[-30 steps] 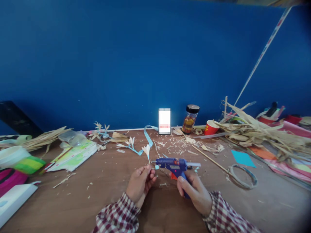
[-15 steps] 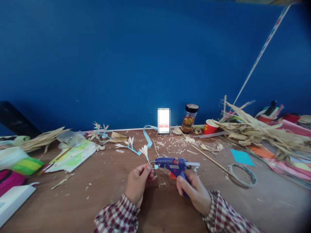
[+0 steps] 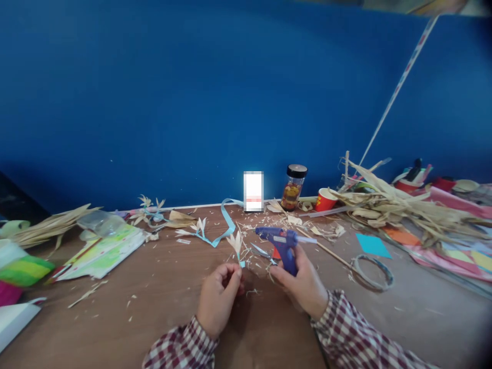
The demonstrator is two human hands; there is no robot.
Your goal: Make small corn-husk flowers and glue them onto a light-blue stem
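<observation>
Between thumb and fingertips, my left hand (image 3: 220,296) pinches the stem of a pale corn-husk flower (image 3: 234,243), which points upward. A small light-blue piece of tape (image 3: 242,264) shows at the stem, just above the fingertips. My right hand (image 3: 302,282) is wrapped around the handle of a blue hot glue gun (image 3: 282,241), its nozzle aimed left and a clear glue stick (image 3: 307,240) poking out at the back. Scissors (image 3: 262,252) lie on the table between the flower and the glue gun. Behind the flower, a light-blue ribbon (image 3: 226,225) curls across the table beside another pale flower (image 3: 199,226).
A dark-lidded jar (image 3: 294,187) and a red paper cup (image 3: 326,200) stand by the blue wall. Dry husks (image 3: 388,197) pile up at right, near a tape ring (image 3: 372,272) and blue paper square (image 3: 372,245). Painted paper (image 3: 103,253) lies left. Husk scraps litter the table.
The glue gun has moved up and away from the flower's stem, uncovering the scissors. My left hand still holds the flower. The whole view has shifted slightly.
</observation>
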